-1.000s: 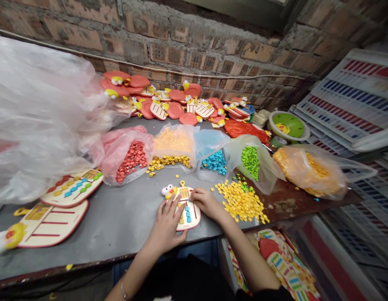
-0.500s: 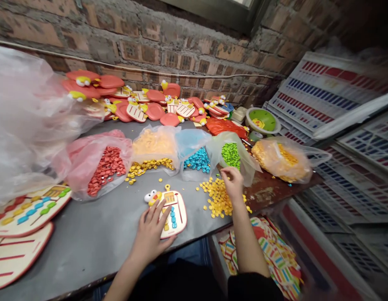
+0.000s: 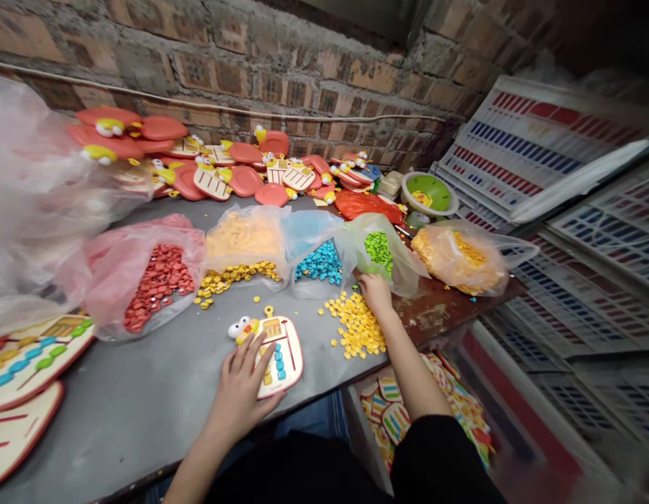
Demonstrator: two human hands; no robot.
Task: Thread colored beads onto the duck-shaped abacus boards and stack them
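A cream toy board with a red rim and a yellow, big-eyed duck-like head lies flat on the grey table. Blue and yellow beads sit in its slots. My left hand rests on the board's left side, fingers spread, hiding part of it. My right hand is at the front of the bag of green beads, fingers bent together. A green speck shows by its fingertips, but whether they hold it is unclear. Loose yellow beads lie just below that hand.
Open bags of red beads, yellow beads and blue beads line the table. Red-backed boards are piled along the brick wall. A green bowl stands behind. Below right is a bin of finished-looking boards.
My right hand has shifted left and slightly up, from beside the yellow pile to the front of the green-bead bag. My left hand stays on the board. The whole view has shifted a little.
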